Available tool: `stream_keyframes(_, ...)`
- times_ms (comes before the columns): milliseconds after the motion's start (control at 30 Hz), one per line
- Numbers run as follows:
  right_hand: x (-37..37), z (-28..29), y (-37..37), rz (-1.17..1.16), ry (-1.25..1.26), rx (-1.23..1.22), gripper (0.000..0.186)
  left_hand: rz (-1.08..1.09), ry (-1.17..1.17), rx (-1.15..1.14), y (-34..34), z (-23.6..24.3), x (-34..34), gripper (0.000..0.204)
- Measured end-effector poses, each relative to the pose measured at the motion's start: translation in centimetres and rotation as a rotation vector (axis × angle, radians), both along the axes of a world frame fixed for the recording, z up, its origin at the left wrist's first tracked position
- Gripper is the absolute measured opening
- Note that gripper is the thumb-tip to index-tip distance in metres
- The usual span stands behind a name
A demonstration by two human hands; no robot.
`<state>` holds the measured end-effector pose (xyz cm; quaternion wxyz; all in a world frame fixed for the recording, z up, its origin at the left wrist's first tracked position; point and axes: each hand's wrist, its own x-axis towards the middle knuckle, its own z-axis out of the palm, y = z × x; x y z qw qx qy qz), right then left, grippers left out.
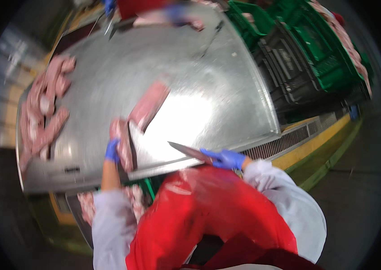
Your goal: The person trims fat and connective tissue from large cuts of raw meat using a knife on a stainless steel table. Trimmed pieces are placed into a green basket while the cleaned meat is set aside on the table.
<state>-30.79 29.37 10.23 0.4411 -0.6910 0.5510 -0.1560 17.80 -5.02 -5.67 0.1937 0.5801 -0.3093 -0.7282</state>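
My left hand (113, 151), in a blue glove, grips the left side of a long pink piece of meat (122, 139) near the front edge of the metal table. Beside that piece, touching its upper end, lies a second pink piece of meat (150, 106), slanting away to the right. My right hand (225, 159), also blue-gloved, is closed round a knife (190, 151) at the table's front edge. The blade points left toward the meat and stays apart from it. The handle is mostly hidden in my fingers.
Several meat pieces (42, 108) are heaped along the table's (199, 58) left side. Across it, a co-worker's blurred blue glove (176, 13) is over more meat. Green crates (307, 45) and a black crate (285, 67) stand at right. A bin of trimmings (87, 207) sits below my left arm.
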Motion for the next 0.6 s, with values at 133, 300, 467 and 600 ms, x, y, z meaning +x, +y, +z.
stream_keyframes(133,-6.0,0.9,8.5,-0.445,0.026,0.221,0.081,0.185,0.575,-0.141,9.3,3.4,-6.2,0.062)
stream_keyframes(300,-14.7,-1.1,13.0,-0.742,-0.010,0.052,0.085,0.128,0.642,-0.312,8.4,11.4,-19.8,0.056)
stream_keyframes(467,-22.7,-1.3,13.6,-0.804,-0.025,-0.052,0.084,-0.196,0.653,-0.738,-3.3,34.4,-48.8,0.051)
stream_keyframes(600,-27.0,-1.5,12.6,-0.797,-0.014,-0.112,0.083,-0.254,0.602,-0.814,-8.8,51.0,-71.9,0.048)
